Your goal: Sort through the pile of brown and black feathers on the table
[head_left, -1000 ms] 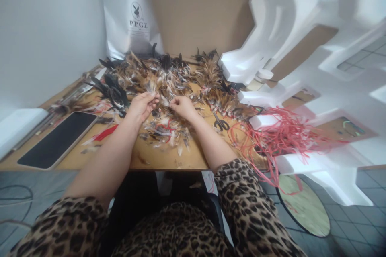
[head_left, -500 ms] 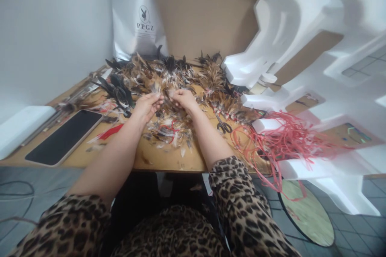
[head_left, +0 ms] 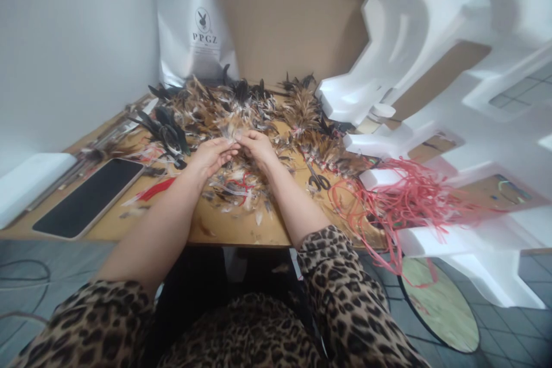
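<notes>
Leftmost, a white slab (head_left: 34,187) lies well apart from my left hand, with a dark-screened smartphone (head_left: 88,198) between the two. Nearer the left forearm sits a flat red strip (head_left: 156,190); a glossy black feather cluster (head_left: 164,126) lies beyond it, left of the hand. A silver-white bag (head_left: 194,29) marked PPGZ stands behind the feathers.

My left hand (head_left: 214,155) is closed at thumb and forefinger on the base of a pale-brown feather tuft (head_left: 233,126), remaining fingers loosely curled. My right hand (head_left: 257,148) pinches the same tuft from its other side, fingertips meeting the left's. The exact grip point is too small to verify. Loose feathers (head_left: 248,198) and a thin red cord (head_left: 245,184) lie on the wooden tabletop (head_left: 241,233) just nearer than both hands.

Right of my right hand: black-handled scissors (head_left: 319,182), with upright brown plumes (head_left: 302,106) beyond them. Farther right, tangled pink-red ribbons (head_left: 405,195) drape over white molded foam (head_left: 383,178); below these is a black-rimmed disc (head_left: 442,305).
</notes>
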Action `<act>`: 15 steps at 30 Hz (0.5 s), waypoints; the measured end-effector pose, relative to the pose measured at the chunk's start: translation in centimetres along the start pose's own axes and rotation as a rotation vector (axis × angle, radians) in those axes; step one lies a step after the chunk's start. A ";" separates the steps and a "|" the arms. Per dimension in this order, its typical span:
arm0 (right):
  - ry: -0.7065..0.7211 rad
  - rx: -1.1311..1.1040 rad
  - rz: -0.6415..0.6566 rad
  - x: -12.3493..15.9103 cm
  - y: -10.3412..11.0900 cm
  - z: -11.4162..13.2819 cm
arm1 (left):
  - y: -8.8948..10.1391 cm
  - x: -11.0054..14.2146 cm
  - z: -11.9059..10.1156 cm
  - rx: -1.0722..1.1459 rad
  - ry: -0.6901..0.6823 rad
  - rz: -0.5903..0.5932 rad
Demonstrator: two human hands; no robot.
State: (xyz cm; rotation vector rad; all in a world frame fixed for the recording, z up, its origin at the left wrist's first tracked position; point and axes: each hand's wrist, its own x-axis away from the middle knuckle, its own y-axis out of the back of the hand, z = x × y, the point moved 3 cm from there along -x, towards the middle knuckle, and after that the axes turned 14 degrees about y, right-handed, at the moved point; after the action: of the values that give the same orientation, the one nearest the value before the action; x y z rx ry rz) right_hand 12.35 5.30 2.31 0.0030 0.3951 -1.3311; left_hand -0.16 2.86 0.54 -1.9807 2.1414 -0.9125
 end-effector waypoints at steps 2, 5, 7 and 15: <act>0.012 0.006 -0.013 0.0 0.0 0.0 | 0.0 -0.1 0.0 -0.017 -0.001 0.009; 0.012 0.014 -0.023 0.0 -0.1 -0.1 | 0.0 -0.2 0.1 -0.031 -0.007 0.010; 0.003 0.029 -0.024 0.1 -0.1 -0.1 | 0.0 -0.2 0.1 -0.039 -0.013 0.007; 0.023 0.083 -0.003 -0.1 0.2 -0.1 | 0.4 -0.3 -0.1 -0.113 -0.080 -0.021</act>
State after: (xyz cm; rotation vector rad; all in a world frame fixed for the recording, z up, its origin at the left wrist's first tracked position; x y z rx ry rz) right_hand 12.54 5.45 2.23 0.0870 0.3592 -1.3503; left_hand -0.49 3.20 0.38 -2.0577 2.1778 -0.7170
